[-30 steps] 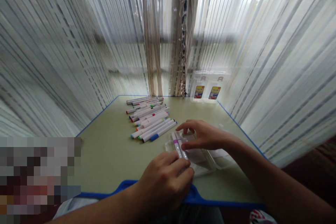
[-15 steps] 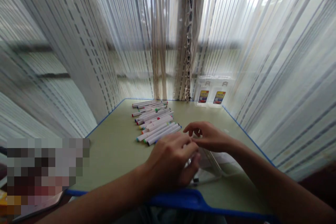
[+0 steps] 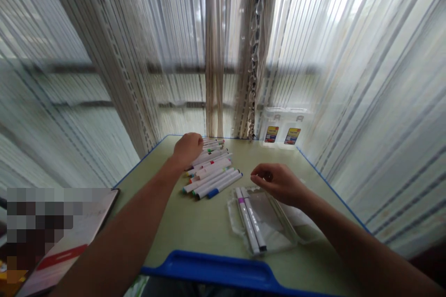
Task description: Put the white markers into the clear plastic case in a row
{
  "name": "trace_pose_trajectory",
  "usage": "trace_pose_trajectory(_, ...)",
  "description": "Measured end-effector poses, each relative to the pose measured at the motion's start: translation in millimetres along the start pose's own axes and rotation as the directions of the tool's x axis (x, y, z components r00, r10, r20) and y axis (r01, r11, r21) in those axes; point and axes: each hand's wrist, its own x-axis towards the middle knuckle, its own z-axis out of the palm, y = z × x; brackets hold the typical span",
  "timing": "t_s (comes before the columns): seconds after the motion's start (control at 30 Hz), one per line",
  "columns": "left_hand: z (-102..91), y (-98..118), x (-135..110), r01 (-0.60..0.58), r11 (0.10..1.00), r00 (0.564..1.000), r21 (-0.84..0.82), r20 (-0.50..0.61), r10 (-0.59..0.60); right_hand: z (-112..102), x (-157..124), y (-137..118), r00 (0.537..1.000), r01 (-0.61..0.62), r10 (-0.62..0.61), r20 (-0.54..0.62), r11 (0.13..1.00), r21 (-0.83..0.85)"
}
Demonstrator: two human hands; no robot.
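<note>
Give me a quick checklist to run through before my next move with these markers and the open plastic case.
1. Open clear plastic case lying on the table: ok.
2. Two white markers side by side along the case's left side: ok.
3. Loose markers within the left hand's reach: ok, the left hand is at the far part of the group.
4. Marker gripped in the left hand: cannot tell, its fingers are mostly hidden.
5. Right hand clear of the case: cannot tell, it is right by the far rim.
</note>
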Motion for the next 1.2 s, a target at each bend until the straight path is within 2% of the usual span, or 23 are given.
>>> trace_pose_trajectory(0.17, 17.0, -15, -3, 0.006, 1.0, 0.999, 0.026, 0.04, -0.007, -1, -1, 1, 1.0, -0.001, 0.001, -0.012, 1.0, -0.026)
trace_pose_trajectory(0.33, 24.5, -21, -3, -0.012, 0.999, 0.996, 0.046, 0.089, 0.008, 0, -1, 5, 1.0, -0.025, 0.025, 0.008, 0.999, -0.019)
trace_pose_trajectory(0.67, 25.5, -20, -5, -0.011, 1.0, 0.996, -0.013, 0.093, 0.012, 0, -3, 5, 0.999, -0.03, 0.032, 0.024, 0.998, -0.058)
trace_pose_trajectory(0.93, 35.5, -23, 0, -0.009, 1.0, 0.993, -0.016, 0.121, 0.011, 0, -3, 4, 0.999, -0.026, 0.027, 0.022, 0.999, -0.044)
trace_pose_trajectory(1.2, 28.8, -16, -1, -0.032, 0.999, 0.981, 0.031, 0.194, 0.025, 0, -1, 2, 0.999, -0.029, 0.031, 0.034, 0.998, -0.059)
